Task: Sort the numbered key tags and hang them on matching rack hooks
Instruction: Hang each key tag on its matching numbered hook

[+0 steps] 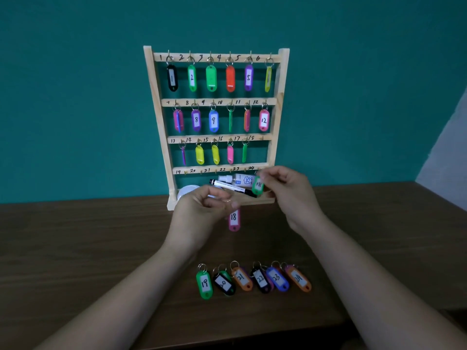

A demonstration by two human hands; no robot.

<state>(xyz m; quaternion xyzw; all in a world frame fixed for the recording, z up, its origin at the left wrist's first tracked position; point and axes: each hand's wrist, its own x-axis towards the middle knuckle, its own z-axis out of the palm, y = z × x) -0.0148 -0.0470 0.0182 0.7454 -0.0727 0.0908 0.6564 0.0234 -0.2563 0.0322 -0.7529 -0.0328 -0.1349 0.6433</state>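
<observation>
My left hand [200,210] pinches the top of a hanging pink tag [234,219] marked 18. My right hand [290,190] pinches a green tag [258,185] beside the rack [283,79].

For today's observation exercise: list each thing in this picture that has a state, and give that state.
Wooden key rack: upright; hooks 1 to 17 filled, 18 to 24 bare.
Pink plastic tag 18: dangling, gripped by left hand.
Green plastic tag: pinched by right hand.
Six coloured tags 19 to 24: lying on brown wooden table.
</observation>
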